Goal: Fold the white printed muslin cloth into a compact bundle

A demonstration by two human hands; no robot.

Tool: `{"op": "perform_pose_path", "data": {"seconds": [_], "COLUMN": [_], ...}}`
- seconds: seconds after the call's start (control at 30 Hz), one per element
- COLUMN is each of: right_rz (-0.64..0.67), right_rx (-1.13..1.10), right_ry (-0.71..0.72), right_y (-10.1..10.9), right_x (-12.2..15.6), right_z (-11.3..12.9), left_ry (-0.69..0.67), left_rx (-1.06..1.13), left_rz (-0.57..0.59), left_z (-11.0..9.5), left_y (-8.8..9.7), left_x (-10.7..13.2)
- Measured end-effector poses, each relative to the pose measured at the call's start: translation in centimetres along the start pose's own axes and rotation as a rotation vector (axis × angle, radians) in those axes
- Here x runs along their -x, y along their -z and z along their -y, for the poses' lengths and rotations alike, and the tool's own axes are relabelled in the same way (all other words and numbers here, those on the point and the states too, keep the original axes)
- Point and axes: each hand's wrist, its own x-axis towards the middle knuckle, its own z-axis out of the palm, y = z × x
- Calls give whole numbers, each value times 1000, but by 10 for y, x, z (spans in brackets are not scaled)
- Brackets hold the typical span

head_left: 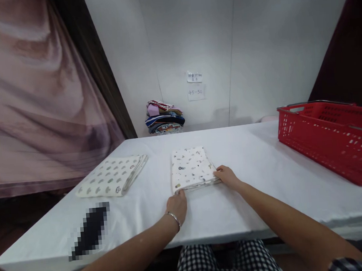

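A folded white cloth with small coloured prints (190, 167) lies on the white table (243, 214) in front of me. My left hand (177, 204), with a bracelet at the wrist, has its fingers curled on the cloth's near left corner. My right hand (226, 176) pinches the cloth's near right corner. Both hands rest on the tabletop at the cloth's near edge.
A second folded cloth with grey-green prints (112, 176) lies to the left. A red plastic basket (331, 138) stands at the right. A pile of folded clothes (163, 117) sits against the back wall. A dark blurred object (90, 231) lies near the left front edge.
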Motion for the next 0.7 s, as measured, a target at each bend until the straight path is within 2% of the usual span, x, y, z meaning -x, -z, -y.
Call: {"op": "perform_pose_path", "data": {"seconds": [0.17, 0.27, 0.37, 0.43, 0.53, 0.6, 0.7], "right_rz": [-30, -54, -74, -82, -96, -90, -45], "right_rx": [136, 131, 118, 104, 105, 128, 207], "right_ry": [64, 53, 21, -2, -3, 6, 34], "right_y": [-4, -5, -7, -8, -10, -7, 2], "right_x": [1, 3, 3, 2, 0, -1, -2], "right_z": [-7, -8, -9, -11, -14, -15, -10], "left_ry": [-202, -250, -273, -269, -225, -226, -245], "left_rx": [119, 236, 328, 356, 360, 346, 326], "left_rz": [-8, -132, -288, -339, -273, -222, -221], "left_z": [6, 5, -6, -17, -34, -42, -47], "left_y": [22, 42, 49, 43, 24, 12, 2], "left_x": [5, -4, -28, -48, -73, -83, -86]}}
